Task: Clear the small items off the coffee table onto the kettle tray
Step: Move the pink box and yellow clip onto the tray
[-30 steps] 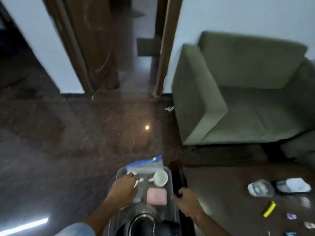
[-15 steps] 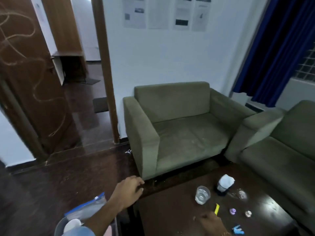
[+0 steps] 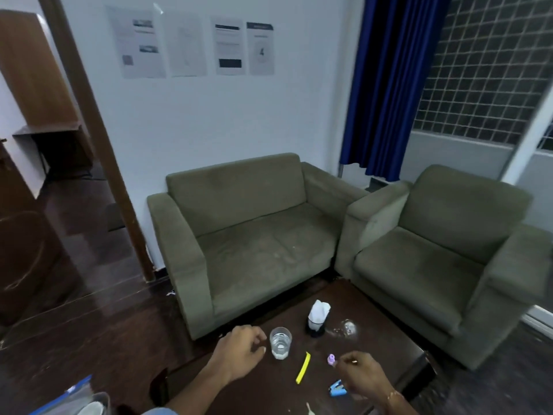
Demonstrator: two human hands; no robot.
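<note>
Both hands have swung over from the clear kettle tray (image 3: 89, 404) at near left: left hand (image 3: 239, 350) loosely curled, empty, beside the clear drinking glass (image 3: 280, 342); right hand (image 3: 363, 374) pinching at the small purple cap (image 3: 331, 360). Next pickup's starting, I reckon.

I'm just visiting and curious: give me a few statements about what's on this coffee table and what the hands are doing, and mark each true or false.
1. A clear glass stands upright on the coffee table. True.
2. The left hand is gripping the glass. False: it is beside the glass, not around it.
3. A yellow strip lies flat between the two hands. True.
4. The right hand is far from the small purple item. False: its fingertips are right next to it.
5. The white tissue lies on the sofa. False: it stands in a dark holder on the table.
</note>
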